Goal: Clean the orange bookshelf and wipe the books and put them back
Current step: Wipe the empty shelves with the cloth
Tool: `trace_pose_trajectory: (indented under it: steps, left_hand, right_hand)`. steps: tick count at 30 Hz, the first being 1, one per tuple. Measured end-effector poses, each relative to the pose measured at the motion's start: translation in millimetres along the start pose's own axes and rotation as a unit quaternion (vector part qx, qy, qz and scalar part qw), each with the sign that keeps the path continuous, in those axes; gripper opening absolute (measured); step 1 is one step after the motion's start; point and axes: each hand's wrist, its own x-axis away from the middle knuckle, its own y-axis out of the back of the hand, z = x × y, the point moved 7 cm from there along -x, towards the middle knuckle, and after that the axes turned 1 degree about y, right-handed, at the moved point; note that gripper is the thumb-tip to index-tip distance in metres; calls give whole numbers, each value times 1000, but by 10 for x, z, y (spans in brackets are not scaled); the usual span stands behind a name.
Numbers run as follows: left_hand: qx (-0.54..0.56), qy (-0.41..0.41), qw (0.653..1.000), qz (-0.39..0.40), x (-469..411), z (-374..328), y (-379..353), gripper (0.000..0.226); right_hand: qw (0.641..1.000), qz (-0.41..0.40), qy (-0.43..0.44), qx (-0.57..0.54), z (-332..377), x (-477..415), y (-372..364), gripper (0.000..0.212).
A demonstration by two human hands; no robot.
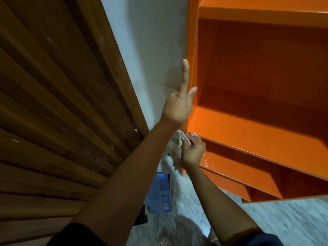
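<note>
Left hand [177,105] flat, fingers straight on orange bookshelf [257,121] edge, right hand [192,151] grasping cloth [176,155] at shelf corner, white specks [205,161] in lower compartment

A dark brown wooden door [53,103] with horizontal slats fills the left side, edged by a moulded wooden frame [113,68] flecked with pale paint spots. Beside it runs a plain white wall [150,41], faintly stained. Below lies a grey-white marbled floor [284,219] with a round perforated drain cover [164,243]. The light is dim.
</note>
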Motion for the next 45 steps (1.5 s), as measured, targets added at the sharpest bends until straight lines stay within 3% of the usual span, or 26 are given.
trace_pose_trajectory:
  steps: [3,14,19,23,30,35,39,45]
  left_hand:
    - [5,1,1000,4,7,31,-15,67]
    - [19,-18,999,-26,9,38,-3,66]
    - [39,-48,996,-59,10,19,27,67]
    - [51,-62,992,-95,28,7,26,65]
    - [43,3,996,-78,154,106,-153,62]
    - [94,107,990,10,709,547,-683,60]
    - [130,128,982,41,1087,973,-1191,60]
    - [145,124,980,-49,1537,1502,-1836,54]
  right_hand:
    - [996,-29,-74,-35,-201,71,90,17]
    - [983,-72,-103,-134,-17,18,81,10]
    - [972,-61,-175,-144,-192,23,-52,5]
    - [972,-33,-175,-153,-291,6,-68,8]
    - [950,21,-247,-190,-657,-98,24,13]
    - [981,6,-160,-109,-845,-274,289,15]
    - [997,26,-71,-24,-1325,-482,343,10]
    - [998,51,-25,-27,-2096,-844,177,8]
